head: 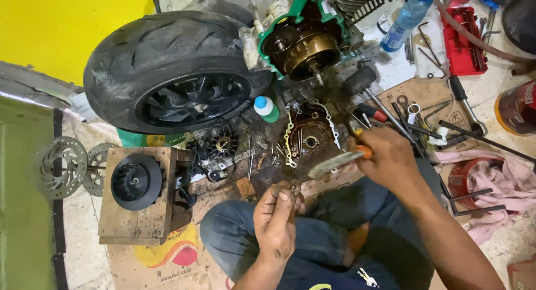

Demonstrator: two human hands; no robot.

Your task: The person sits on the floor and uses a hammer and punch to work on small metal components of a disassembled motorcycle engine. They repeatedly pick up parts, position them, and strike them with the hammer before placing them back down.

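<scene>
My left hand [275, 220] pinches a small metal part [294, 188] between fingertips, just above my knee. My right hand [387, 156] grips the orange handle of a flat metal file [334, 163], whose blade points left toward the small part. In front of both hands lies a round engine cover [308, 135] with a pale gasket rim, on the greasy floor. Behind it stands the engine [304, 41] with a green gasket edge and a brass-coloured rotor, next to a black wheel and tyre [167, 69].
A black fan wheel [135, 181] rests on a wooden block at left, beside a brake disc [60, 166]. Screwdrivers, wrenches and hex keys [410, 120] lie at right, with a red tool tray [462, 41], plastic bottle [406, 19] and pink rag [499, 184].
</scene>
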